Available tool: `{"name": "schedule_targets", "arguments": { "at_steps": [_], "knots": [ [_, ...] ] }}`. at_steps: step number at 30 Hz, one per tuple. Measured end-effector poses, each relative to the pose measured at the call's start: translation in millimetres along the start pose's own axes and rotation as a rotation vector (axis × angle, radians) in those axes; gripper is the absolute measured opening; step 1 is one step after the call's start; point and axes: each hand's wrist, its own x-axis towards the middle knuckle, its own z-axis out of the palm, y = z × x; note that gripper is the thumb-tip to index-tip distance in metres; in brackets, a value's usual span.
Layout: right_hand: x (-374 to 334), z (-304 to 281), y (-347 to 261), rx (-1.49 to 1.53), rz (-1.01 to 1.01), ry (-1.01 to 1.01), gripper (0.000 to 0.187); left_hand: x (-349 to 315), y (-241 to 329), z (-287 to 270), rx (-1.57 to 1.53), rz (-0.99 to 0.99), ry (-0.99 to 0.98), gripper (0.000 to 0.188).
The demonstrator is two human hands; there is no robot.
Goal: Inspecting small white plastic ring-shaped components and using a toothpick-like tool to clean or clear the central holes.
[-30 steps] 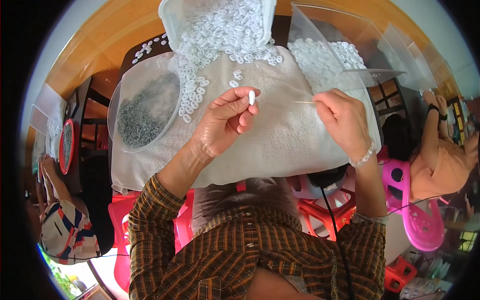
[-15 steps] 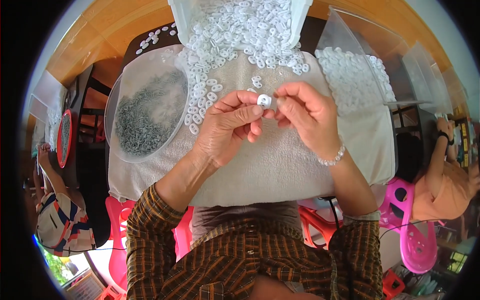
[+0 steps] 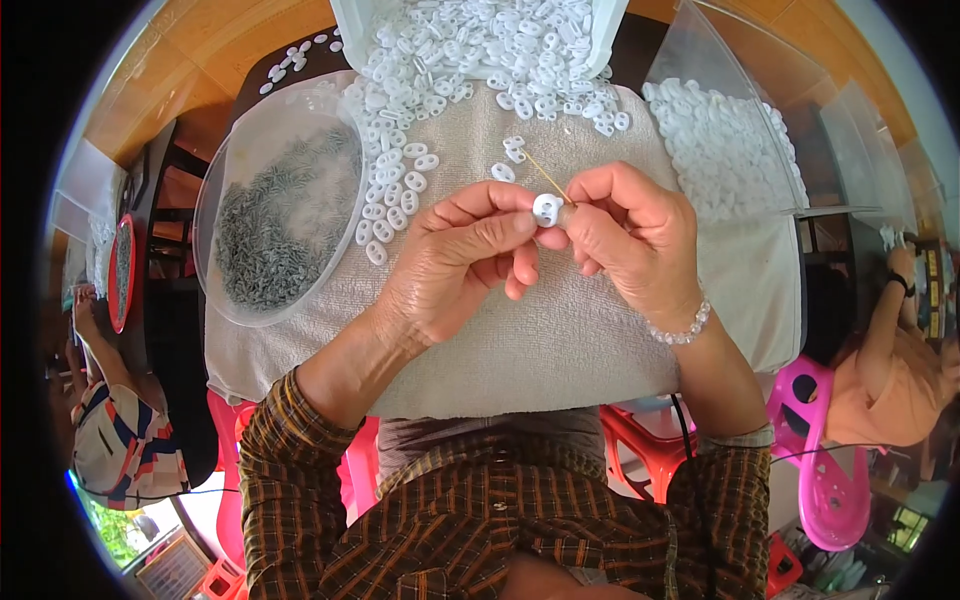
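Note:
Between the thumb and fingers of my left hand (image 3: 470,240) is a white oval plastic piece with two holes (image 3: 547,209), held up over the towel. My right hand (image 3: 635,230) is closed in a pinch against the piece's right side. A thin yellowish stick (image 3: 546,176) slants up and left from its fingertips; its lower end is hidden there. Just beyond my hands, a few loose white two-hole pieces (image 3: 503,173) lie on the beige towel (image 3: 500,345).
At left, a round clear tray (image 3: 203,245) holds many small grey screw-like parts (image 3: 265,255). White pieces spill from a white bin (image 3: 603,40) at the back. More white pieces (image 3: 725,150) lie by clear panels at right. People sit on both sides.
The white piece has turned so its holes face up more. My right fingers have closed in on it, and the yellowish stick now shows. The whole view has shifted slightly.

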Motion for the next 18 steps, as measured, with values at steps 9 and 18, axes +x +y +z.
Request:
{"name": "schedule_targets", "arguments": {
  "at_steps": [9, 18],
  "knots": [
    [1.3, -0.7, 1.8, -0.159, -0.210, -0.031, 0.005, 0.5, 3.2, -3.0, -0.013, -0.056, -0.059, 0.020],
    [1.6, -17.9, -12.2, -0.555, -0.656, 0.168, 0.011, 0.8, 2.9, -7.9, -0.128, 0.070, -0.138, 0.028]
  ]
}}
